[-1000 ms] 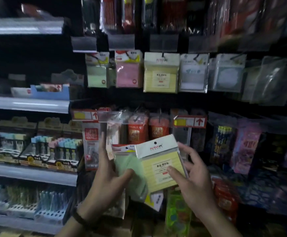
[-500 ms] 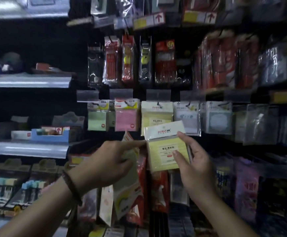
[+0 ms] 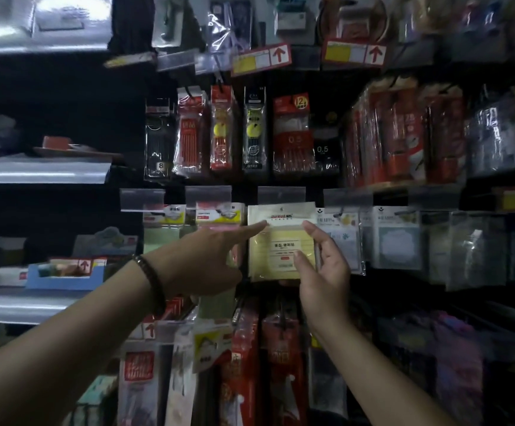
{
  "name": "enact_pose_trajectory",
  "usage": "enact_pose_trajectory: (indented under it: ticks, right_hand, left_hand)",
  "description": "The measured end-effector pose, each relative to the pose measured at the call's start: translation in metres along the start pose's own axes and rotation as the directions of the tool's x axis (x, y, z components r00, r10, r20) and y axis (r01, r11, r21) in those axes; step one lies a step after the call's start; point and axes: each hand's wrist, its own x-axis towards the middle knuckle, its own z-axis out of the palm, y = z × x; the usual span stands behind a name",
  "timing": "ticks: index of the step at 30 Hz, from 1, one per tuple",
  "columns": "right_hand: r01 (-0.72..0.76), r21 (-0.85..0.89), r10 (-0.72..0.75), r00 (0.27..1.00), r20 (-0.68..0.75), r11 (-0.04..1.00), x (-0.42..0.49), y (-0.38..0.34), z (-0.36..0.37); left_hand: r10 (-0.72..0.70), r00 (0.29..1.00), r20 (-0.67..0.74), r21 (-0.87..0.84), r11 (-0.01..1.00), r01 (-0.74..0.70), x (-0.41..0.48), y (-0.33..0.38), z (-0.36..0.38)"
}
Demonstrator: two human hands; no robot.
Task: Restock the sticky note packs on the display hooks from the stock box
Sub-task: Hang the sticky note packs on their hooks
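My right hand (image 3: 323, 272) pinches a yellow sticky note pack (image 3: 276, 241), thumb on its front and fingers along its right edge. The pack's white header sits just under the clear label holder (image 3: 281, 195) of the middle hook. My left hand (image 3: 200, 259) reaches in from the left, its straight index finger touching the header's left corner. Its other fingers are curled, and spare packs (image 3: 211, 342) hang down beneath that palm. Green packs (image 3: 161, 232) and pink packs (image 3: 219, 216) hang on the hooks to the left. The stock box is out of view.
Pale patterned note packs (image 3: 342, 232) hang right of the yellow pack. Pen refill packs (image 3: 222, 130) fill the row above, and red packs (image 3: 280, 364) hang below. Metal shelves (image 3: 41, 173) with a blue tray (image 3: 62, 278) stand on the left.
Both hands rose with the yellow pack from chest height to the sticky note row. Its header now lies against the middle hook, and my left index finger has moved onto it.
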Motion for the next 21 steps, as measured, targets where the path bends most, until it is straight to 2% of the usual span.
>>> enact_pose_trajectory:
  ticks: [5, 9, 11, 14, 17, 19, 21]
  right_hand:
    - [-0.015, -0.001, 0.015, 0.999, -0.044, 1.000, 0.009, 0.001, 0.009]
    - [-0.136, 0.047, 0.139, 0.987, -0.078, 0.990, 0.012, 0.003, 0.013]
    - [-0.117, -0.023, 0.114, 0.990, -0.082, 0.993, 0.015, 0.004, 0.014]
    - [-0.054, -0.257, 0.042, 0.998, -0.050, 0.965, 0.017, 0.002, 0.015]
    - [-0.011, -0.584, 0.049, 0.998, 0.049, 0.812, 0.018, -0.003, 0.012]
    - [0.032, -0.785, 0.056, 0.995, 0.085, 0.618, 0.018, -0.009, 0.010]
    - [0.106, -0.901, 0.004, 0.993, 0.118, 0.420, 0.017, -0.011, 0.005]
  left_hand:
    - [-0.041, 0.999, -0.002, 0.022, 0.999, 0.041, 0.018, 0.000, -0.002]
    - [-0.060, 0.998, 0.023, 0.044, 0.997, 0.059, 0.030, -0.006, 0.001]
    - [-0.065, 0.998, 0.020, 0.042, 0.997, 0.064, 0.035, -0.008, 0.002]
    - [-0.046, 0.998, 0.030, 0.030, 0.999, 0.046, 0.042, -0.013, 0.010]
    - [-0.027, 0.999, 0.031, 0.044, 0.999, 0.026, 0.049, -0.021, 0.016]
    - [-0.030, 0.999, 0.040, 0.038, 0.999, 0.029, 0.051, -0.025, 0.018]
    - [-0.041, 0.998, 0.043, -0.011, 0.999, 0.041, 0.049, -0.028, 0.020]
